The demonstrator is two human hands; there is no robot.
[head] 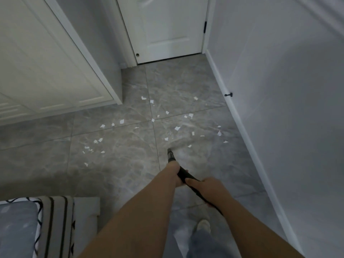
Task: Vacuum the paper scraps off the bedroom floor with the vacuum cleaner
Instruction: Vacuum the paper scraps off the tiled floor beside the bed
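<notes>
I look down on a grey marble-patterned tile floor that fills the room between a white panelled wardrobe on the left and a plain pale wall with a white skirting board on the right. A white panelled door stands closed at the far end. At the lower left I see the corner of a bed with a grey, striped and zigzag-patterned cover. I can read no writing anywhere.

The black ribbed vacuum cleaner wand slants down to the floor in front of me, its nozzle just short of the nearest scraps. My left hand is curled round it further forward, my right hand wraps it behind. Roughly thirty small white torn paper scraps lie scattered across the tiles ahead.
</notes>
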